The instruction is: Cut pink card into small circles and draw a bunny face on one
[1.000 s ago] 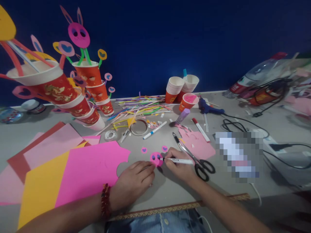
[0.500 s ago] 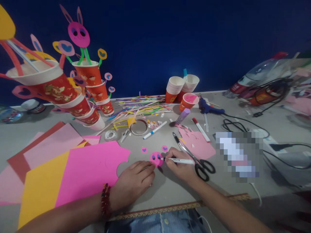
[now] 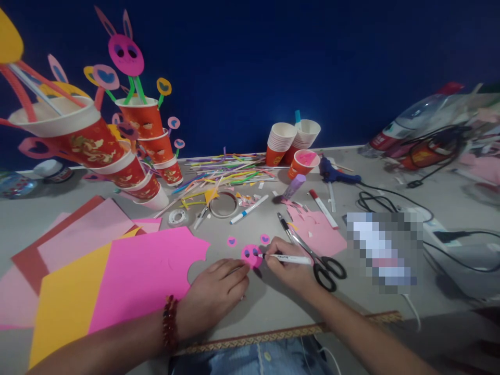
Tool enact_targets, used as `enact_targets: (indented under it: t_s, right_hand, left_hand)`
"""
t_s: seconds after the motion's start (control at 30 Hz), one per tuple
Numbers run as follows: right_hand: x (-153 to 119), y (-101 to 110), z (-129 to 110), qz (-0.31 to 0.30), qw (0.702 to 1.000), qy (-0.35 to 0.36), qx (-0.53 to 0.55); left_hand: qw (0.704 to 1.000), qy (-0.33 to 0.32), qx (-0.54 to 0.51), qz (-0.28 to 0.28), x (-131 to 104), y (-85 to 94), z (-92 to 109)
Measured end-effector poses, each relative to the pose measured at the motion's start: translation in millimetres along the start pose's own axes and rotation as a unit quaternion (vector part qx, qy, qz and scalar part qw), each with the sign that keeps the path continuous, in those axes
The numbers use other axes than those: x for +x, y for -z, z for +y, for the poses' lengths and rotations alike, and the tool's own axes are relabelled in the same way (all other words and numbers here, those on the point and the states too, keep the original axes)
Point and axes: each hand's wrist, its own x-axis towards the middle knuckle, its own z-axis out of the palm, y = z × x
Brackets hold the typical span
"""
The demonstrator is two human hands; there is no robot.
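My right hand (image 3: pixel 287 265) is closed around a white marker (image 3: pixel 291 258) with a black tip. That tip touches a small round pink paper face (image 3: pixel 250 255) near its right eye, and both eyes are dark blue. The fingertips of my left hand (image 3: pixel 219 286) rest at the face's lower left edge, the palm down on the table and the thumb partly hidden. Just above the face lie two small pink paper discs with blue hearts, a left disc (image 3: pixel 232 241) and a right disc (image 3: pixel 264 239). Black-handled scissors (image 3: pixel 328 271) lie beside my right forearm.
Coloured paper sheets (image 3: pixel 148 271) spread at left, below stacked red cup figures (image 3: pixel 150 148). Behind my hands are pipe cleaners (image 3: pixel 230 169), a tape roll (image 3: pixel 223 204), a blue-capped marker (image 3: pixel 249 210) and paper cups (image 3: pixel 280 143). A blue glue gun (image 3: pixel 339 174) trails its cord to the right.
Hardly anything differs: the marker has tilted or shifted very slightly in my right hand, its tip still at the face's right eye. My left hand stays put.
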Motion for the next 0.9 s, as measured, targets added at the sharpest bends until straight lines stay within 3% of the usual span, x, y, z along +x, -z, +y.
enact_targets:
  t_s: [0.9]
  right_hand:
    - [-0.2, 1.1, -2.1, 0.011, 1.0, -0.014, -0.007]
  left_hand:
    - [1.0, -0.003, -0.004, -0.001, 0.2, 0.3, -0.5]
